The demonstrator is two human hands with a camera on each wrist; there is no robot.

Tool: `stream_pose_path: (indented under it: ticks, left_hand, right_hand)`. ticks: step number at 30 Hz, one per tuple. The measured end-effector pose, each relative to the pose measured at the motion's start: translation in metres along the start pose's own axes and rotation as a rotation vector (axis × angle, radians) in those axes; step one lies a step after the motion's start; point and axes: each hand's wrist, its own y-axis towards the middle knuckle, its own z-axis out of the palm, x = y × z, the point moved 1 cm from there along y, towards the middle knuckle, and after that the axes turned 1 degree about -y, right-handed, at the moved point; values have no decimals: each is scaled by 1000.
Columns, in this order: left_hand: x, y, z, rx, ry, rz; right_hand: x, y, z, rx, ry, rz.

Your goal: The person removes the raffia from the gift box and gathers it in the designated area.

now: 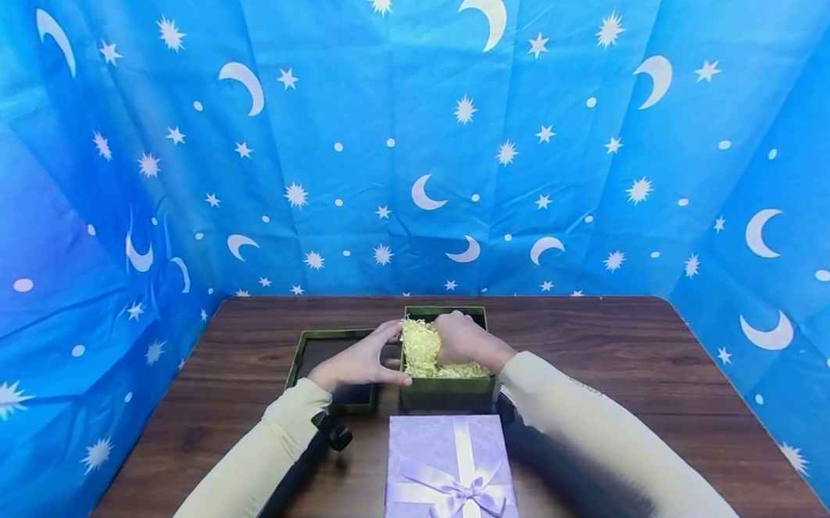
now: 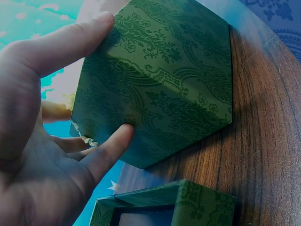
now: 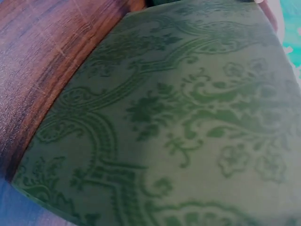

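A green patterned box [image 1: 447,389] stands at the back middle of the table, its top uncovered. Pale yellow shredded paper [image 1: 420,347] is heaped up in its left part, with more along the front. My left hand [image 1: 363,359] is at the box's left side, thumb near the front corner, other fingers at the wall and rim; a strand of paper hangs by the fingers [image 2: 123,133] in the left wrist view. My right hand [image 1: 469,340] reaches down into the box against the paper, fingertips hidden; I cannot tell whether it grips any. The right wrist view is filled by a patterned box wall [image 3: 188,117].
Left of the box lies a matching green lid [image 1: 302,355] with its dark inside up, partly behind my left hand. A lilac gift box [image 1: 419,447] with a ribbon bow stands in front. Blue star-and-moon cloth [image 1: 421,134] hangs behind the wooden table [image 1: 594,339].
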Motion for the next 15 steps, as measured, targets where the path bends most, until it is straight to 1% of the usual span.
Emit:
stream_pose_path:
  ticks: [4,6,9,11,13,15]
  left_hand:
    - [1,-1,0,5,-7,5]
    - [0,-2,1,2,-16,1]
    - [-2,-2,1,-7,-16,-12]
    - [-3,-1,0,-13,2,-23]
    - [-3,-1,0,-23,51,-39]
    - [-3,-2,0,-23,62,-50]
  right_hand:
    - [1,-3,-3,-14,13,-19]
    - [0,-4,-4,-34,24,-28]
    - [-3,-6,-8,-75,44,-65]
    - [-5,-6,-11,-93,51,-78]
    - [-5,-7,-16,-101,57,-83]
    - [-5,-8,-21,-102,64,-72]
